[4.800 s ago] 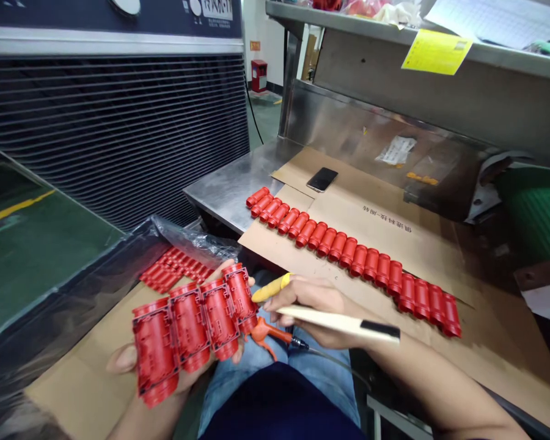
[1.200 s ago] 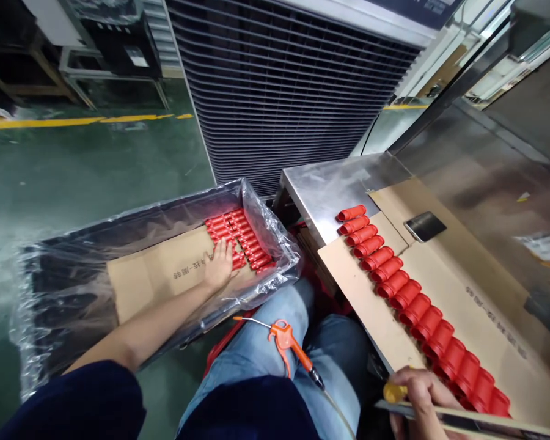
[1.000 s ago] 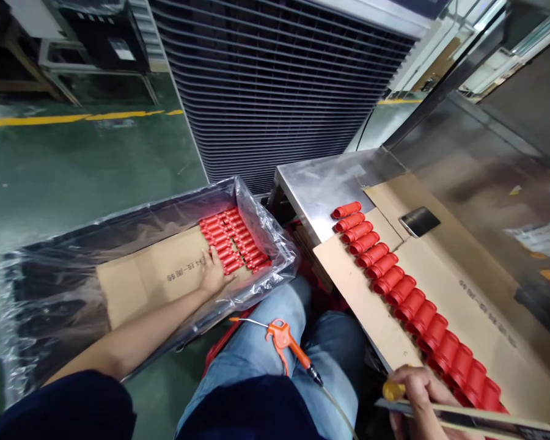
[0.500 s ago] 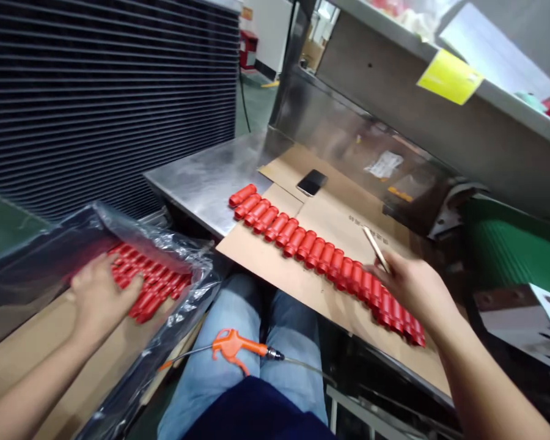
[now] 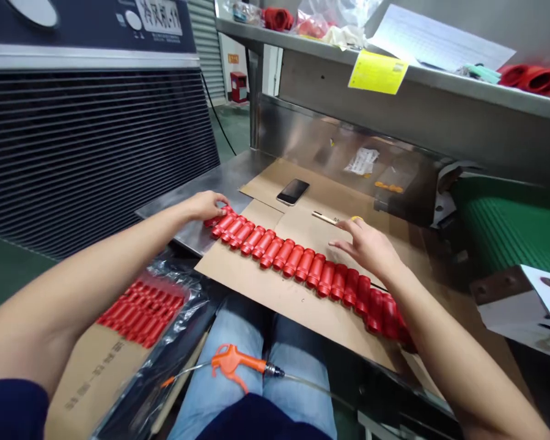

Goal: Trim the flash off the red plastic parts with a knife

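Note:
A long row of red moulded plastic parts [image 5: 293,261] lies on a cardboard sheet [image 5: 297,308], with its near end curving away at the right. My left hand [image 5: 206,206] rests on the row's far end and hides the first part. My right hand [image 5: 366,245] hangs open just above the middle of the row, holding nothing. A thin pale wooden stick [image 5: 324,218] lies on the cardboard beyond my right fingers, and a small yellow piece [image 5: 357,218] shows just past them.
A plastic-lined bin [image 5: 140,311] of red parts sits at my left, and an orange air blow gun [image 5: 231,360] lies on my jeans. A phone [image 5: 293,192] lies on the cardboard. A green conveyor belt [image 5: 499,226] runs right, below a steel shelf [image 5: 394,73].
My left hand has moved from the red parts in the bin to the far end of the row. My right hand has let go of the stick, which now lies on the cardboard.

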Demonstrator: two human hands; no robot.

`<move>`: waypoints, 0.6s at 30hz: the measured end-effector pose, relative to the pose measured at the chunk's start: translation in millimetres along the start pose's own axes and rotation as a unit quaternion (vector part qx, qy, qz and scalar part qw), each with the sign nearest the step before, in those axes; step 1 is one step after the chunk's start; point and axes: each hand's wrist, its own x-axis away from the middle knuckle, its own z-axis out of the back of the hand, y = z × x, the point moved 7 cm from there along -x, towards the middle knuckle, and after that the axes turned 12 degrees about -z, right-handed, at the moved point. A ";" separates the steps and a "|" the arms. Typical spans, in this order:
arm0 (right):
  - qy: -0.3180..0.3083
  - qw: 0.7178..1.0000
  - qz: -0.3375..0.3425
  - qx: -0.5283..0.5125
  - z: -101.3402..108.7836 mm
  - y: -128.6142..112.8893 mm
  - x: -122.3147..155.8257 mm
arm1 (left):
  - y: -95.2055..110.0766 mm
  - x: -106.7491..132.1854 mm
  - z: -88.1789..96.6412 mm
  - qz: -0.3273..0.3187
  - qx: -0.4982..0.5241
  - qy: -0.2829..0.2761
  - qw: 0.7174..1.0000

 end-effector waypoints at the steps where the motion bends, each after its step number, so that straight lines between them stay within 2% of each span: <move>1: 0.020 0.998 0.030 -0.042 5.0 -0.4 19.8 | -3.3 2.5 -0.6 0.005 -0.003 -0.011 1.000; 3: 0.050 0.989 0.083 -0.116 13.7 -2.1 61.4 | -6.5 10.2 -3.2 0.014 -0.012 -0.021 1.000; 7: 0.124 0.967 0.116 -0.188 33.4 -10.2 137.4 | 0.9 19.6 -10.8 0.040 -0.037 -0.021 0.998; 9: 0.153 0.946 0.140 -0.249 43.4 -21.4 171.0 | 8.9 19.5 -14.6 0.066 -0.049 -0.023 0.996; 11: 0.147 0.918 0.169 -0.326 45.6 -36.3 199.4 | 19.2 17.9 -19.3 0.093 -0.055 -0.037 0.993; 14: 0.078 0.880 0.187 -0.430 24.5 -61.8 228.0 | 37.7 15.7 -27.2 0.124 -0.059 -0.071 0.988; 16: 0.006 0.850 0.172 -0.498 -5.0 -77.5 238.2 | 50.1 15.6 -30.9 0.134 -0.059 -0.093 0.985; 18: -0.074 0.808 0.147 -0.566 -40.9 -91.9 245.0 | 61.0 16.6 -32.0 0.138 -0.058 -0.111 0.983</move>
